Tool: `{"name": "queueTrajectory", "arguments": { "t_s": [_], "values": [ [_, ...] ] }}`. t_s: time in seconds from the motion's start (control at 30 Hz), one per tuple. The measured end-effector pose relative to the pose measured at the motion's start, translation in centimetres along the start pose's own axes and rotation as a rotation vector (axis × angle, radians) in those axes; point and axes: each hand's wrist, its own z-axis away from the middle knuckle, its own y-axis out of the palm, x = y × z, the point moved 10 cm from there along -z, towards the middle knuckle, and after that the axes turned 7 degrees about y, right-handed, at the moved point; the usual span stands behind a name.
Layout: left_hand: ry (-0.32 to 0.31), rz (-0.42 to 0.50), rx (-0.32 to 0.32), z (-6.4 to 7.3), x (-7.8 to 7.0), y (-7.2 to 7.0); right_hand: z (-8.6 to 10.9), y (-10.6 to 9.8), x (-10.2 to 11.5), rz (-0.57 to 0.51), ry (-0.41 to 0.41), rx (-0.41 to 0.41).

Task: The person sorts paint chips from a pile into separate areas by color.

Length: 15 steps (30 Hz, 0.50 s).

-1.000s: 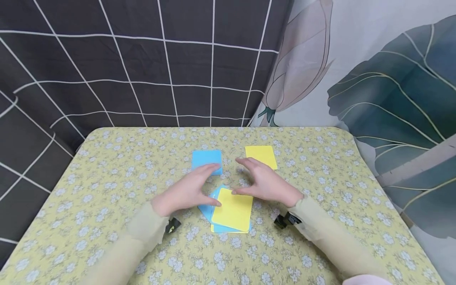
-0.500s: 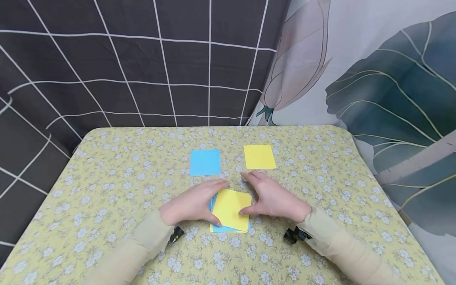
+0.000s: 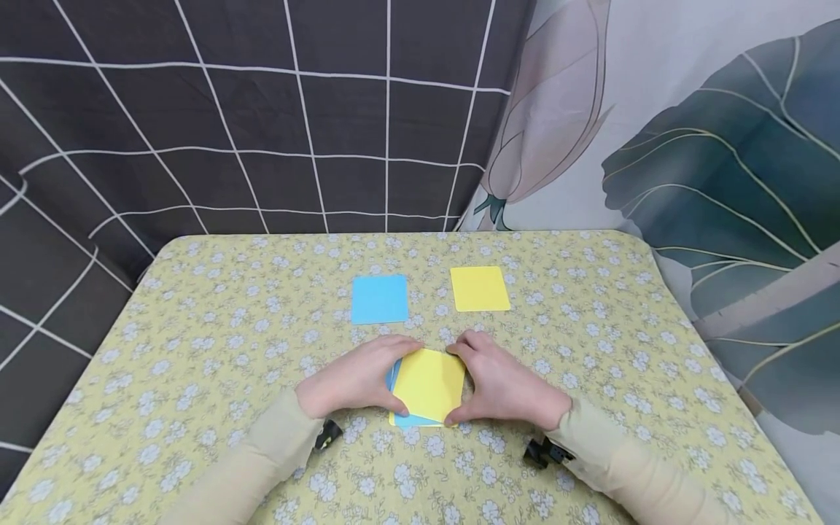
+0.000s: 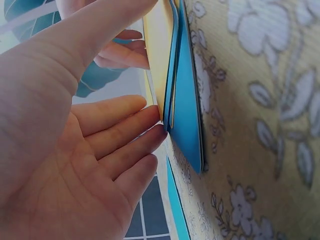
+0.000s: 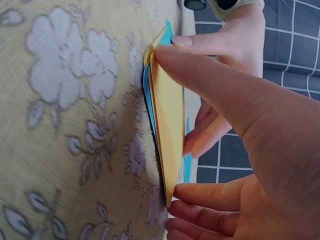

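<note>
A loose stack of square cards lies before me, with a yellow card (image 3: 429, 385) on top and the edges of a blue card (image 3: 417, 421) showing beneath. My left hand (image 3: 357, 374) spans the stack's left side, fingertips at the far edge and thumb at the near left corner. On the other side my right hand (image 3: 504, 383) holds the top yellow card's right corners between thumb and fingers. In the left wrist view a blue card (image 4: 187, 110) sticks out under the others, so the edges do not line up. Palms and fingers cover parts of the sides.
Beyond the stack, a separate blue card (image 3: 379, 299) lies at the left and a separate yellow card (image 3: 480, 289) at the right. All rest on a flowered yellow tablecloth (image 3: 216, 350). A dark checked curtain (image 3: 262, 117) hangs behind the table.
My left hand has come down from near the far blue card to the stack's left side. The right hand has closed in, its thumb moving to the near corner. The blue cards now protrude less at left.
</note>
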Motion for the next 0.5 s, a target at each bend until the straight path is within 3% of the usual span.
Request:
{"name": "queueTrajectory", "arguments": {
  "t_s": [0.5],
  "values": [
    [0.013,-0.010,-0.018,0.09,-0.09,-0.05,0.49,0.20,0.25,0.023,-0.015,-0.023]
  ]
}}
